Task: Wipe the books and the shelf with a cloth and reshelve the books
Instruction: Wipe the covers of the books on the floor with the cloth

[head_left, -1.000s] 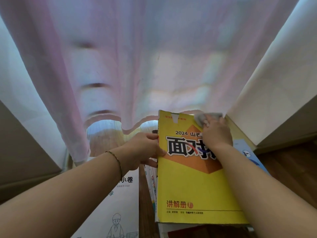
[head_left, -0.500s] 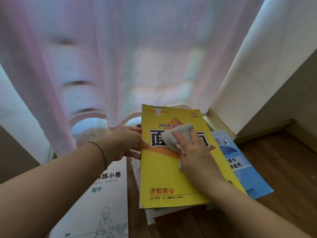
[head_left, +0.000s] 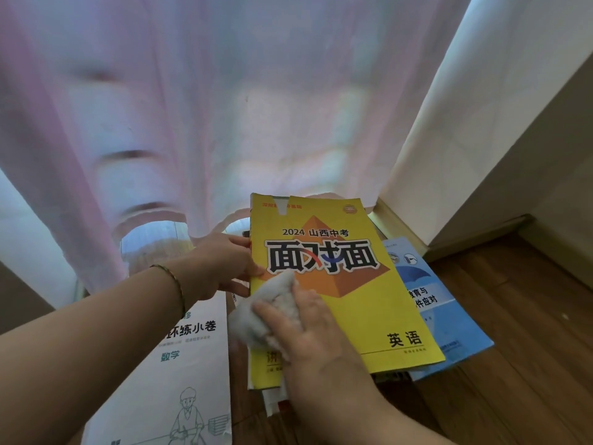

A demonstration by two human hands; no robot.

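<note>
Lying in the lower middle of the head view, a yellow English workbook (head_left: 337, 284) topped a small stack of books on the wooden floor (head_left: 529, 348). The right hand (head_left: 308, 332), at the lower centre of the frame, pressed a crumpled white cloth (head_left: 269, 313) against the workbook's lower left cover, its fingers (head_left: 272, 311) curled over the cloth and gripping it. The left hand (head_left: 224, 268), reaching in from the left of the frame, held the workbook's left edge, its thumb on the cover and its fingers clamped round the edge beneath. A thin bracelet (head_left: 173, 281) circled that wrist. Under the workbook, jutting out toward the right of the frame, lay a blue book (head_left: 449, 316). A white maths booklet (head_left: 179, 364) with a line drawing lay at the lower left, beside the stack. A sheer pink curtain (head_left: 224, 107) filled the upper frame, and a white wall (head_left: 465, 123) rose at the upper right.
</note>
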